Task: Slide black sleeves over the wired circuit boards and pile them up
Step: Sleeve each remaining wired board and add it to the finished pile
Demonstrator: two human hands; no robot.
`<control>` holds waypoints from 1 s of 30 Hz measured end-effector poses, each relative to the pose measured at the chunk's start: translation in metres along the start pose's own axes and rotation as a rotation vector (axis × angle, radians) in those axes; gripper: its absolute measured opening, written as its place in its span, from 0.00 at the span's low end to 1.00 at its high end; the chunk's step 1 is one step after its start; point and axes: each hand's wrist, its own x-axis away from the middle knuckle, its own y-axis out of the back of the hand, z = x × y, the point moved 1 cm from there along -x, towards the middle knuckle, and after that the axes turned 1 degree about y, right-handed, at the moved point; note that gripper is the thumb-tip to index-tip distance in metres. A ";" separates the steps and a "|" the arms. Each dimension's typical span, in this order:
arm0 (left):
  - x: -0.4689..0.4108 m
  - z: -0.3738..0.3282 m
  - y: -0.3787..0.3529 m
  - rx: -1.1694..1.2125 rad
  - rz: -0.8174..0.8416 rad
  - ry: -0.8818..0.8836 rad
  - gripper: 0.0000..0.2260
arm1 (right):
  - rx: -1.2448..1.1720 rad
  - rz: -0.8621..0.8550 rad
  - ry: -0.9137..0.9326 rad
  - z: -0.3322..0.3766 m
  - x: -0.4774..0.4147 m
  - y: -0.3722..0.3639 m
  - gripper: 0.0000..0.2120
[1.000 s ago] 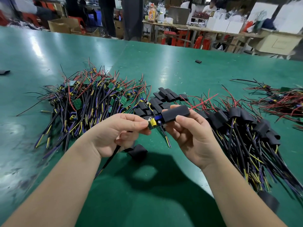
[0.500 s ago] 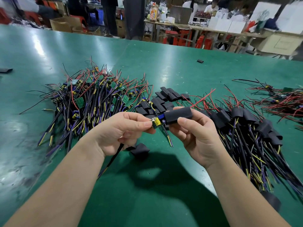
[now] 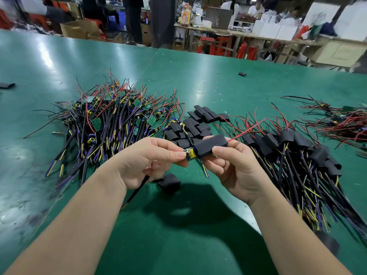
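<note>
Above the green table (image 3: 178, 225), my left hand (image 3: 147, 161) pinches the exposed yellow end of a wired circuit board (image 3: 190, 153), whose black cable hangs below the palm. My right hand (image 3: 236, 167) grips a black sleeve (image 3: 210, 144) that covers most of that board; red wires stick out of its far end. A pile of bare wired boards (image 3: 111, 120) lies to the left. Loose black sleeves (image 3: 196, 124) lie behind my hands. A pile of sleeved boards (image 3: 297, 155) lies to the right.
One loose sleeve (image 3: 168, 181) lies on the table under my hands. Another tangle of red-wired boards (image 3: 341, 124) sits at the far right. Stray sleeves lie at the far left edge (image 3: 7, 85) and far back (image 3: 242, 74). Benches and people are beyond the table.
The sleeve has slid further over the board toward my left hand, leaving less of the yellow end showing. Both hands stay in about the same place.
</note>
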 end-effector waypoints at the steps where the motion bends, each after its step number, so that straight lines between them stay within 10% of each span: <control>1: 0.000 0.000 -0.001 0.024 0.001 0.016 0.02 | 0.007 0.029 0.010 -0.001 0.000 -0.001 0.10; 19: -0.004 0.003 -0.011 -0.032 -0.221 -0.025 0.03 | 0.149 0.061 -0.016 -0.010 0.001 -0.013 0.18; 24: 0.002 -0.006 -0.008 0.005 -0.073 -0.217 0.08 | -0.192 -0.178 0.097 0.011 -0.005 -0.013 0.12; 27: 0.001 -0.010 0.009 0.044 -0.280 -0.288 0.07 | -0.193 -0.356 0.175 0.038 -0.004 0.009 0.14; 30: -0.005 -0.004 0.033 -0.571 -0.837 -0.348 0.04 | 0.155 -0.540 0.377 0.053 0.002 0.036 0.12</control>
